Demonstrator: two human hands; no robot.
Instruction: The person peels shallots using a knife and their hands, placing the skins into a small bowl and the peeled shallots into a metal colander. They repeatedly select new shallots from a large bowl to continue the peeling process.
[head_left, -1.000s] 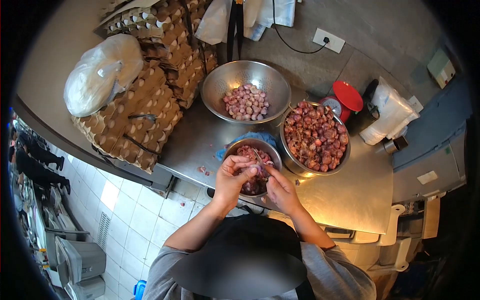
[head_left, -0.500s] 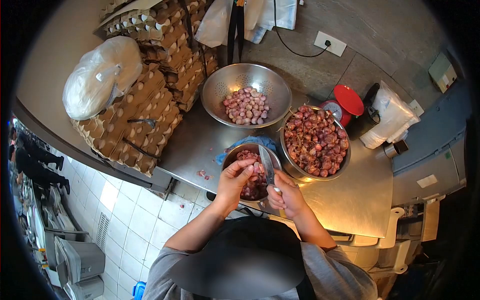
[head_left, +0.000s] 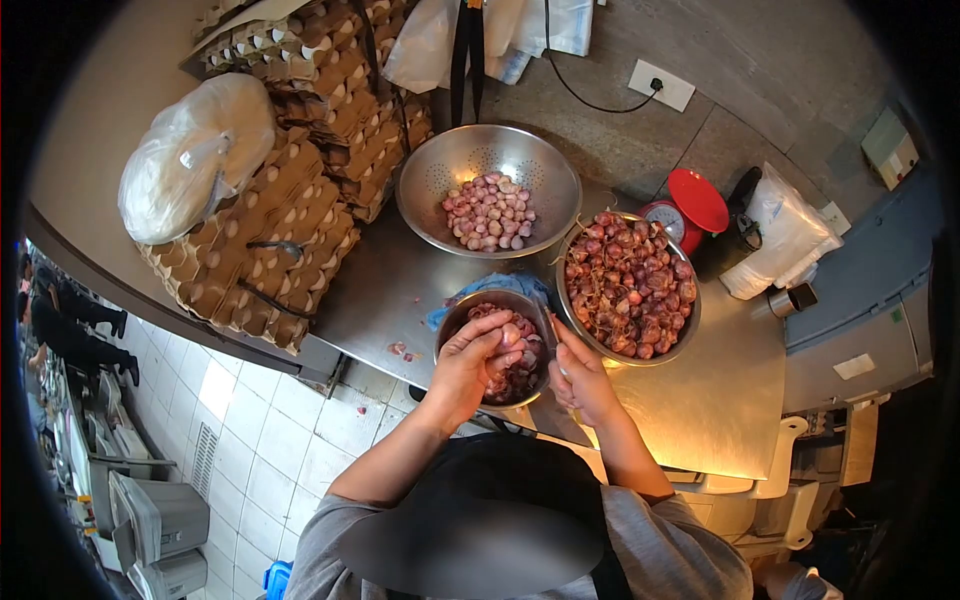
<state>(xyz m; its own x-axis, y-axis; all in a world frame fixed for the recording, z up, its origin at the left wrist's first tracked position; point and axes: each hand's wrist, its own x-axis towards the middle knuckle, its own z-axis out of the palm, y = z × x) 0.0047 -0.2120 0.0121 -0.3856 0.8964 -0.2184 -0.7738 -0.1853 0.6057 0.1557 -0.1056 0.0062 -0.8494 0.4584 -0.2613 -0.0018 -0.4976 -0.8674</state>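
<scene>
My left hand [head_left: 468, 368] pinches a pale pink shallot [head_left: 511, 334] between thumb and fingers, above a small metal bowl [head_left: 441, 352] of reddish peelings. My right hand [head_left: 586, 382] is closed round a knife [head_left: 552, 322], just off the bowl's right rim; its blade shows nearly edge-on. Under the bowl's far side lies a blue cloth [head_left: 522, 283]. Beyond it stands a metal colander [head_left: 415, 205] with peeled shallots [head_left: 488, 212] in the bottom. To the right, a larger metal bowl [head_left: 566, 300] is heaped with unpeeled shallots [head_left: 628, 285].
Stacked egg trays [head_left: 265, 235], with a tied plastic bag [head_left: 197, 155] on top, flank the metal counter [head_left: 690, 410] at left. A red scale [head_left: 697, 198] and a clear bag of white contents [head_left: 778, 235] stand at back right. Another person [head_left: 70, 320] is far left.
The knife has moved right, away from the shallot, and turned nearly edge-on. My right hand has shifted slightly right; my left hand still holds the shallot over the bowl.
</scene>
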